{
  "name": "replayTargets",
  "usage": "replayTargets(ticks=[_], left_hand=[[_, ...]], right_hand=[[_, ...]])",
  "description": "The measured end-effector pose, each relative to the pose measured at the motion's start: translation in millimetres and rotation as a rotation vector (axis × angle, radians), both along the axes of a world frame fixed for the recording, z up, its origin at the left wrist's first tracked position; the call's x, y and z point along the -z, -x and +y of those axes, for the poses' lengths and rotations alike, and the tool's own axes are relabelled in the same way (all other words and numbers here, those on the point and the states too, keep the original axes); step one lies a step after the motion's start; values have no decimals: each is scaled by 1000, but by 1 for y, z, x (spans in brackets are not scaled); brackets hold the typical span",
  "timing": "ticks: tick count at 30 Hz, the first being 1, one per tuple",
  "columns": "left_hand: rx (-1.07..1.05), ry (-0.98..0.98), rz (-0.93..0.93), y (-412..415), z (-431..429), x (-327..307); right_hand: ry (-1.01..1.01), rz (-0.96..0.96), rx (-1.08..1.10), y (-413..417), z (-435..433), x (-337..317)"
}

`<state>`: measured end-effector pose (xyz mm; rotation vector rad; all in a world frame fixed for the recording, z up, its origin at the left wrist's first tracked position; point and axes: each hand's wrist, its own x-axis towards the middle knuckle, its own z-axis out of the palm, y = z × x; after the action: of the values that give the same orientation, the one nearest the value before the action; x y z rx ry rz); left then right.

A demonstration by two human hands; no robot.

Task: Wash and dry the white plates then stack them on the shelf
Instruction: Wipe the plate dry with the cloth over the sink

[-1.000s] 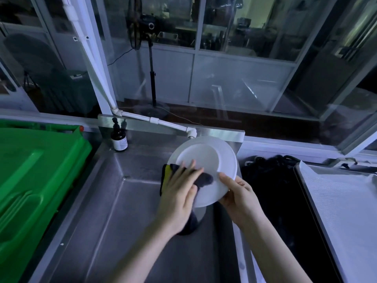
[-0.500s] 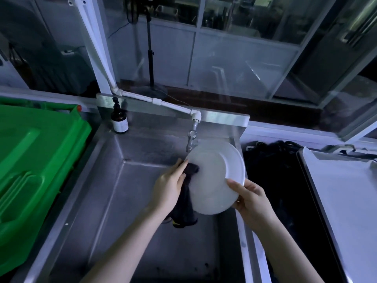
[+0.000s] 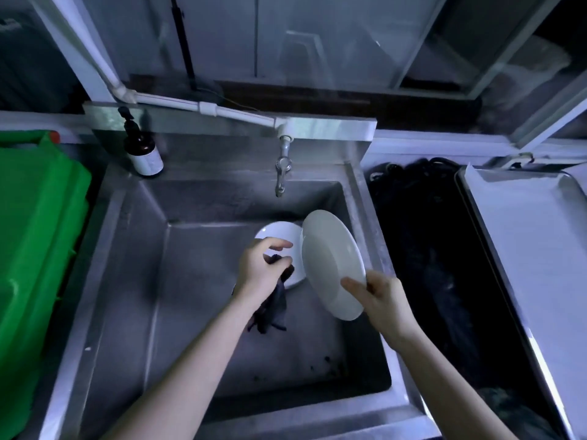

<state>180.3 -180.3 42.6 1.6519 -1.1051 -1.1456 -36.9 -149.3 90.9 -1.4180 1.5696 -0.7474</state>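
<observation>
Over sink (image 3: 133, 249) | right hand (image 3: 381, 300) grips tilted plate (image 3: 330, 258) | left hand (image 3: 259, 271) holds cloth (image 3: 273, 309)

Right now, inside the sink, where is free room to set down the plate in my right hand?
The sink floor is bare on its left half, between the left wall and the left hand. The back right is crowded: a second plate lies in front of the tap, with the cloth and the held plate close by.

I see dim, bluish light over a stainless steel sink (image 3: 127, 281) with a tap (image 3: 281, 173) fed by a white pipe (image 3: 206, 108). Glass window panels (image 3: 317, 42) stand behind; a green plastic bin (image 3: 38, 233) sits to its left, a metal tray (image 3: 524, 249) to its right.
</observation>
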Motion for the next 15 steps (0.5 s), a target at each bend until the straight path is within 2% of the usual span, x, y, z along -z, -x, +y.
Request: replayTargets(ticks=[3,6,8,12,15], left_hand=[[-74,-75,271,7,-7,-19],[-94,-113,378,15,-12,-40],[-51,-86,363,24,-12,-49],[19,-10,148,44,-4,-59],[77,34,79,62,-3,-60]], right_hand=[[198,208,-87,-2,8,-5],[397,402,-159,-1,17,-14],[524,544,-206,1,21,-19],[725,654,-282,20,21,-23],[833,788,-333,43,17,-21]])
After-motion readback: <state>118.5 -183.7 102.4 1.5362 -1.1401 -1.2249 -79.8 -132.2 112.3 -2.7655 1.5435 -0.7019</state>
